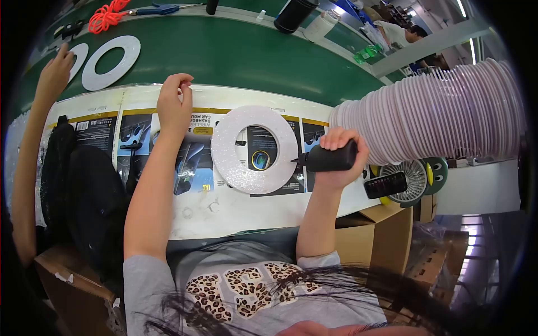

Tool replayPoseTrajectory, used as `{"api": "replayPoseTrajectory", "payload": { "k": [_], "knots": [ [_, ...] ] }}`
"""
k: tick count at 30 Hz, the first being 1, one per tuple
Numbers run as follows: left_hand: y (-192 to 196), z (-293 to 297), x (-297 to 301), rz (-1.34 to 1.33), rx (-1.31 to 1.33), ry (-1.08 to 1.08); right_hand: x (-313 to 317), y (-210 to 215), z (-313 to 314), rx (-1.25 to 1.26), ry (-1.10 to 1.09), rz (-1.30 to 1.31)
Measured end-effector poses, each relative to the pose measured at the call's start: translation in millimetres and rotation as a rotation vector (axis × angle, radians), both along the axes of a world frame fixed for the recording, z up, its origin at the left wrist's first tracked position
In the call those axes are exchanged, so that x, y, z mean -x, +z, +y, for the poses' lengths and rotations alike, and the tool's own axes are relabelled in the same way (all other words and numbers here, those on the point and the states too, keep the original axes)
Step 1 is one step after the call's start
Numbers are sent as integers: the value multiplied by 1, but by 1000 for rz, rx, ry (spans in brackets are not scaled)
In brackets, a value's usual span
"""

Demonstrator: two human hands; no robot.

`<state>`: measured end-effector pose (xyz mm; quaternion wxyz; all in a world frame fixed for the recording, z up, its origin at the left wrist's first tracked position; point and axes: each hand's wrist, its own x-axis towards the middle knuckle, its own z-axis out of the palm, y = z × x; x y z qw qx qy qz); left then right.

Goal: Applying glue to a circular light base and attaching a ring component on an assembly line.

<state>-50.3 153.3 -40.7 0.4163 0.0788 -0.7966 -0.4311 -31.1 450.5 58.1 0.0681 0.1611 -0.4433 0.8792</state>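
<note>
A white flat ring [226,147] lies on printed packaging sheets [196,176] on the white worktop. My right hand [343,162] is wrapped round a black squeeze bottle [330,156], tilted so that its pointed nozzle is at the ring's right edge. Whether the tip touches the ring I cannot tell. Past the ring's upper left, my left hand [175,102] hovers near the green surface, fingers loosely bent, thumb apart, with nothing visible in it. On the far left, a co-worker's hand [52,78] reaches to another white ring [79,59] on the green surface [224,53].
A long row of stacked white rings [426,115] fills the right side. Below it are a green fan [412,182], a phone [385,185] and cardboard boxes [386,235]. One more ring [130,51], orange cord [106,19] and a black container [296,15] are farther back.
</note>
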Motion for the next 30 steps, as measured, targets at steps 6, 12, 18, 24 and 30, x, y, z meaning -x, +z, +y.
{"api": "replayPoseTrajectory", "payload": {
  "k": [6, 12, 18, 24, 30],
  "knots": [
    [1, 0, -1, -21, -13, -8, 9, -12, 14, -111, -34, 18],
    [1, 0, -1, -26, -13, -8, 12, -17, 16, -123, -49, 24],
    [2, 0, -1, -34, -19, -13, 14, -19, 17, -100, -36, 8],
    [0, -1, -1, -34, -23, -12, 15, -10, 20, -64, -44, -19],
    [1, -1, 0, -39, -21, -14, 35, 11, 10, -34, -38, 26]
  ]
}}
